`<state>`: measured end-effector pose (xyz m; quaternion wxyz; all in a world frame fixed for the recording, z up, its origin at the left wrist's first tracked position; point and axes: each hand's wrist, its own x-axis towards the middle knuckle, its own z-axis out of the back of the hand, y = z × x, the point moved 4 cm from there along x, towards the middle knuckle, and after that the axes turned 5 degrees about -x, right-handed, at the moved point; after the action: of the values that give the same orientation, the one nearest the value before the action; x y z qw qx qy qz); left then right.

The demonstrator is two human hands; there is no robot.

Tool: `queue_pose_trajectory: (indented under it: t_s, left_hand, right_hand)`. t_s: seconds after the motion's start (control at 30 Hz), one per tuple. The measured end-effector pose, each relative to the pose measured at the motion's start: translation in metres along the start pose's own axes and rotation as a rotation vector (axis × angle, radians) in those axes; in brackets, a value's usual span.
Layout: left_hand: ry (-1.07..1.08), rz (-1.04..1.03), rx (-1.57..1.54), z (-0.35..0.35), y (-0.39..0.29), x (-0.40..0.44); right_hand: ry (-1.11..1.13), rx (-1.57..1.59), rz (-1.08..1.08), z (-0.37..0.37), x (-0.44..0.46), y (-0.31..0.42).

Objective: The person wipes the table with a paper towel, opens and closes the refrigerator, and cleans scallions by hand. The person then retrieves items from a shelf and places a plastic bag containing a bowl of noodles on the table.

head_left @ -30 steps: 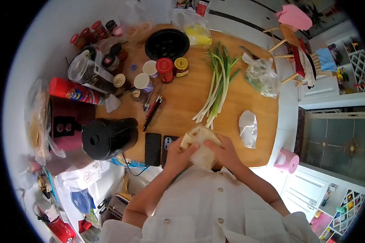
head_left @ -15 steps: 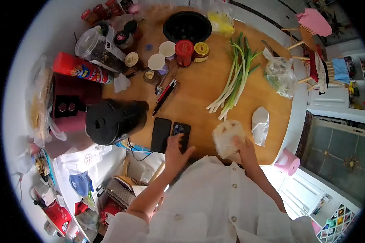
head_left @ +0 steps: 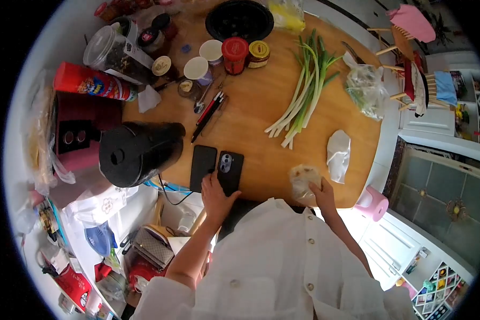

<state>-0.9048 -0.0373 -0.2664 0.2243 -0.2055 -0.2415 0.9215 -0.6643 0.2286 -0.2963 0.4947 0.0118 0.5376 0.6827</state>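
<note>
My left hand point(head_left: 217, 200) is at the lower end of a dark smartphone point(head_left: 231, 166) lying camera side up on the table. Its fingers and thumb are around the phone's two long edges. Just left of that phone is a flat black phone-shaped object point(head_left: 203, 162), close to my fingertips. Near the front edge, my right hand point(head_left: 324, 196) pinches a crumpled clear plastic bag point(head_left: 303, 181) with something pale and brownish in it. A bunch of green onions point(head_left: 305, 93) lies beyond the bag, and a crumpled white wrapper point(head_left: 338, 156) rests to its right.
A black appliance point(head_left: 138, 152), pens point(head_left: 208, 117), a red spray can point(head_left: 93, 81), paper cups point(head_left: 197, 69) and jars point(head_left: 234, 55) stand or lie on the left and back. A black bowl point(head_left: 239, 20) is at the back. A knife point(head_left: 352, 52) lies near a bag of greens point(head_left: 366, 89).
My left hand has come down from above onto the phone's lower end. My right hand has brought the plastic bag slightly down, and the bag looks more crumpled. The whole view has shifted a little.
</note>
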Motion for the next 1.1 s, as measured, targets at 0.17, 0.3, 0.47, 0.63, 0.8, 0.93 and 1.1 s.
queue_pose_trajectory:
  t_s: [0.17,0.3,0.47,0.63,0.8,0.93,1.1]
  left_hand:
    - [0.012,0.067,0.037,-0.016,0.005,-0.003]
    - [0.005,0.136,0.045,-0.018,0.002,-0.009]
    - [-0.049,0.146,0.043,-0.028,0.003,-0.011]
    - [-0.082,0.192,0.036,-0.027,-0.002,-0.016]
    - [-0.091,0.232,0.025,-0.028,-0.004,-0.021]
    - [-0.085,0.249,0.07,-0.032,-0.002,-0.02]
    - [-0.099,0.233,0.074,-0.029,-0.011,-0.014]
  right_hand:
    - [0.005,-0.034,-0.02,0.003,0.012,-0.047]
    - [0.035,-0.099,-0.026,0.004,0.023,-0.055]
    - [0.132,0.002,-0.131,0.006,0.032,-0.056]
    - [0.157,-0.019,-0.018,0.007,0.04,-0.067]
    - [0.163,0.124,-0.064,0.004,0.032,-0.051]
    - [0.175,0.045,-0.029,0.004,0.039,-0.062]
    - [0.242,0.054,-0.106,0.005,0.037,-0.058]
